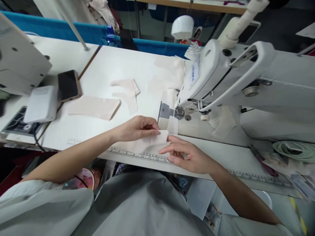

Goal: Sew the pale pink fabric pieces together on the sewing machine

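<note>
My left hand (141, 128) pinches the upper edge of a pale pink fabric piece (154, 140) between thumb and fingers. The cloth lies over the front of the table, partly across the printed ruler. Just right of it is my right hand (184, 153), its fingers apart and slightly curled, with fingertips close to the fabric's right edge; whether they touch it I cannot tell. Behind both hands stands a white sewing machine (209, 75). A narrow pale strip (173, 125) lies by its needle area, near the grey metal plate (165, 110).
Left on the table lie cut fabric pieces (94, 107), smaller curved pieces (128, 93), a dark phone (69, 85) and a white box-shaped device (41, 104). To the right are scissors-like snips (264, 160) and coiled pale green cord (295, 150). A ruler (152, 158) runs along the front edge.
</note>
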The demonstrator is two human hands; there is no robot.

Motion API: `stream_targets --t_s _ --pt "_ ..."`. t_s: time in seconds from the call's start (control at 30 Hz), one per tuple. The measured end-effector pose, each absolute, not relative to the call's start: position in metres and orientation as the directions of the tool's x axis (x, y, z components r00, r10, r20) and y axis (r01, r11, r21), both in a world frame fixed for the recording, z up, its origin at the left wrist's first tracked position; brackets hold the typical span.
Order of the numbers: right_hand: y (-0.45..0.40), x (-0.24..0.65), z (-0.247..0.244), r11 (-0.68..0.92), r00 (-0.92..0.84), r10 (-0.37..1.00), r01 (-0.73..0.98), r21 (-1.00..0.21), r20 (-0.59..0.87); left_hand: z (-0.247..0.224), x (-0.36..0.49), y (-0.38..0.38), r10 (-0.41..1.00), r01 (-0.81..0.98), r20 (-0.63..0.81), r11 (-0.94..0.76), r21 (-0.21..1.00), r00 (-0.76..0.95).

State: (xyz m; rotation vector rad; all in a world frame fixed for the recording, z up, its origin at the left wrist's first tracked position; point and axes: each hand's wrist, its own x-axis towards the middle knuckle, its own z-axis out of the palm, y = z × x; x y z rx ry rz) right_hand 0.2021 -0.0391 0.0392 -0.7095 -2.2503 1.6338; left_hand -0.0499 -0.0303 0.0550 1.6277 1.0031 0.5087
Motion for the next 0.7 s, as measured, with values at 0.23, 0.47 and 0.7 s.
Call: stream_targets --t_s 0.23,0.47,0.7 --pt "-0.043 0.213 0.042 0.007 -0.709 0.666 0.318 -0.948 -0.233 0.047 -0.010 0.009 0.861 0.590 -0.159 -0.186 0.786 0.484" --pt "-0.034 0.213 0.041 -0.109 -0.605 0.738 0.327 -0.939 -0.297 0.035 0.010 0.026 0.892 0.755 -0.036 -0.359 0.549 0.450" --pt "-0.027 0.216 0.035 -0.141 -0.575 0.742 0.370 -0.918 -0.345 0.026 0.012 0.026 0.907 0.820 -0.064 -0.344 0.458 0.416"
